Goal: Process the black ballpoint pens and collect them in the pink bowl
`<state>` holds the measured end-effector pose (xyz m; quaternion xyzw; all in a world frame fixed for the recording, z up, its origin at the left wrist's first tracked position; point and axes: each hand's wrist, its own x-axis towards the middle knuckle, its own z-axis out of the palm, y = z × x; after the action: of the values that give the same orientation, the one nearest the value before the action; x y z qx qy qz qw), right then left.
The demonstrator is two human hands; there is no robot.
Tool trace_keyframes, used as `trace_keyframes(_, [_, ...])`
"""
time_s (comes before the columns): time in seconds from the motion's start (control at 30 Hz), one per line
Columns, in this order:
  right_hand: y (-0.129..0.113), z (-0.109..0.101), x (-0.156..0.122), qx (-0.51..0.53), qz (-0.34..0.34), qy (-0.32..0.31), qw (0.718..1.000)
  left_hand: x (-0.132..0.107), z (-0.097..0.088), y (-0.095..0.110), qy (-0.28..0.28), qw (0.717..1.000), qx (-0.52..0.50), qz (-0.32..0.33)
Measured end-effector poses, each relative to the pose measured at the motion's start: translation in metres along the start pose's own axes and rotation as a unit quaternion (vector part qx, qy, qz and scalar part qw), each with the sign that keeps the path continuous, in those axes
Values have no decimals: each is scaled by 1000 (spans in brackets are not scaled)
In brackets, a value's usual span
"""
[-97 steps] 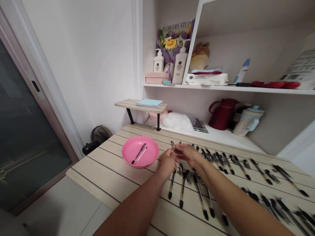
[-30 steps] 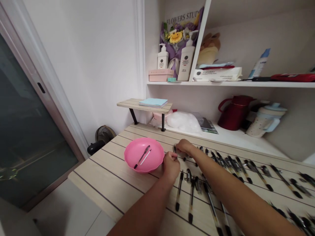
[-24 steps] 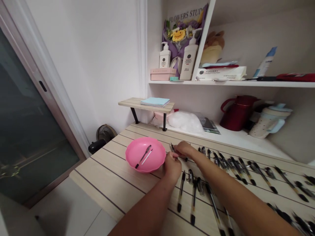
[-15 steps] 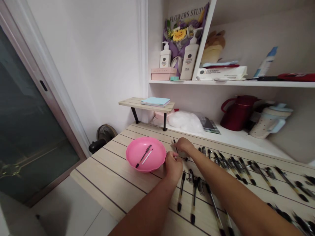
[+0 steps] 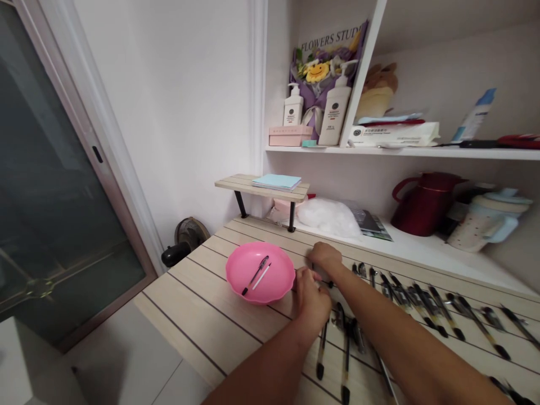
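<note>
My right hand (image 5: pixel 325 260) is closed, with only a dark sliver of a pen (image 5: pixel 313 266) showing below its fingers. Close in front of it, my left hand (image 5: pixel 313 298) is curled with the fingertips pinched; what it holds is hidden. It sits just right of a pink scalloped bowl (image 5: pixel 234 284). Inside the bowl lie a black pen (image 5: pixel 255 274) and a thin white stick with a dark tip (image 5: pixel 261 277). Several black pens (image 5: pixel 346 360) and loose pen caps lie below my right forearm, and another row of pens (image 5: pixel 447 312) runs along the right.
The slatted wooden table (image 5: pixel 189 315) carries a small raised stand (image 5: pixel 236 183) with light-blue paper (image 5: pixel 277 181). Behind are a white plastic bag (image 5: pixel 329 217), a red jug (image 5: pixel 424 205) and a pale cup (image 5: pixel 481 222). A fan (image 5: pixel 189 236) stands beyond the left edge.
The view has shifted, so everything appears a little lower and further right. The pen tip that stood up above my right hand no longer shows there; my right fingers have turned downward.
</note>
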<state>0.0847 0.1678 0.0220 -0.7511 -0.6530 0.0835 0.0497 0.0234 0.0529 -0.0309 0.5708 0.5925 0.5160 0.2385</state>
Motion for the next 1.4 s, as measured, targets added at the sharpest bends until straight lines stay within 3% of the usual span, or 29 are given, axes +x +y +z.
trace_keyframes(0.1, [10,-11,-6,-5,-9,7,1000,-2,-2,-1,-15,1000,6,15])
trace_keyframes(0.23, [29,-31,-27,-12,-24,18,999,-10,-8,8,-39,995,17,88])
trace_keyframes(0.4, [64,-41,-90,-41,-95,41,994,-5,-37,32,-38,982,96,160])
trace_keyframes(0.47, [80,-37,-124,-47,-117,45,991,9,-59,37,-19,978,166,125])
trace_keyframes(0.57, [97,-25,-170,-23,-124,40,991,35,-93,31,-18,963,266,-45])
trace_keyframes(0.63, [104,-17,-192,12,-119,34,992,49,-111,20,-37,954,280,-103])
trace_keyframes(0.73, [110,-8,-208,61,-104,27,992,60,-128,5,-64,944,283,-158])
trace_keyframes(0.83, [115,1,-208,98,-105,37,989,62,-135,1,-61,942,278,-175])
trace_keyframes(0.93, [123,9,-201,159,-119,53,979,55,-135,15,-40,953,264,-141])
trace_keyframes(1.03, [128,12,-197,276,-125,42,952,29,-120,40,-37,970,230,-70])
trace_keyframes(1.13, [126,10,-198,443,-114,10,889,-20,-90,62,-104,987,110,48])
trace_keyframes(1.23, [119,7,-203,580,-87,-8,810,-71,-59,71,-165,975,40,142])
trace_keyframes(1.3, [114,7,-205,620,-74,4,781,-92,-48,71,-171,972,35,155])
trace_keyframes(1.4, [111,11,-205,631,-70,32,772,-100,-42,66,-183,975,23,121])
